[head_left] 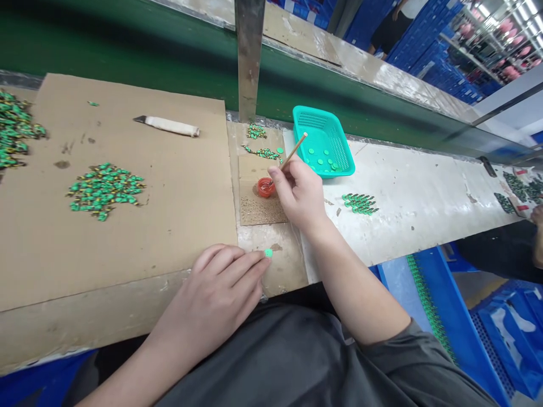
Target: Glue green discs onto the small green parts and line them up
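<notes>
My right hand (302,192) is closed around a thin wooden stick (296,149). The stick's lower end reaches into a small red cap (260,187), which sits on a cardboard piece (258,213). My left hand (227,282) rests near the table's front edge, with its fingertips closed on a small green disc (268,253). Behind the red cap are little heaps of small green-and-dark pieces (257,131). A turquoise basket (348,164) with several green discs inside stands beyond my right hand.
Piles of green pieces (106,189) and a knife with a wrapped handle (169,125) lie on the left cardboard (186,186). Neat rows of green pieces (360,203) lie at right. A metal post (249,62) rises behind. Another person's hand (538,217) shows at far right.
</notes>
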### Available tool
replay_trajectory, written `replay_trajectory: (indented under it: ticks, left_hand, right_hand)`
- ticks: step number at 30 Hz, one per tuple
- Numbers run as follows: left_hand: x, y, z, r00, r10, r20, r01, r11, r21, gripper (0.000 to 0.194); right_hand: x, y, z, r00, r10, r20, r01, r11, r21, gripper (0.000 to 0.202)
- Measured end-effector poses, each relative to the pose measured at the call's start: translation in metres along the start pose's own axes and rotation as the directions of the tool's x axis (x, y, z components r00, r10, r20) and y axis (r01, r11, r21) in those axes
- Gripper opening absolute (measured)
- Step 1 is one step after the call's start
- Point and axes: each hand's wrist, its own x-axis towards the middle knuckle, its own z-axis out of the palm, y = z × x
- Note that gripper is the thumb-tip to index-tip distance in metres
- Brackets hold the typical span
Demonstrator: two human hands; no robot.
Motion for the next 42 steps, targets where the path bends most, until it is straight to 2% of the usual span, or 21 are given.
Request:
replay_trajectory:
  ticks: [6,10,16,21,32,42]
  left_hand:
    - [0.000,0.000,0.001,1.000,0.014,0.001,-0.014,1.000,0.014,0.026]
    - [-0.001,0.000,0.001,1.000,0.021,0.017,-0.021,1.000,0.021,0.024]
    - [0.000,0.002,0.001,1.000,-0.005,0.004,0.005,1.000,0.000,0.027]
    - [-0.001,0.002,0.002,1.000,0.001,0.014,-0.001,1.000,-0.007,0.026]
    - [-0.003,0.001,0.004,1.000,-0.002,0.031,0.001,1.000,0.009,0.026]
    - [-0.002,0.000,0.004,1.000,-0.005,0.017,0.005,1.000,-0.019,0.030]
  right_hand:
    - [0.001,-0.001,0.000,0.998,-0.029,-0.053,0.029,1.000,0.003,0.046]
    - [-0.006,-0.016,-0.011,0.994,-0.022,-0.111,0.020,1.000,-0.012,0.043]
    - [-0.063,-0.059,-0.036,0.992,0.002,-0.122,0.001,1.000,0.023,0.020]
    - [-0.100,-0.076,-0.038,0.998,0.034,-0.047,-0.029,0.993,0.117,0.012]
    - [-0.103,-0.075,-0.037,0.999,0.037,0.033,-0.040,0.993,0.111,0.020]
    - [-0.102,-0.075,-0.036,0.999,0.021,0.045,-0.024,0.998,0.064,0.021]
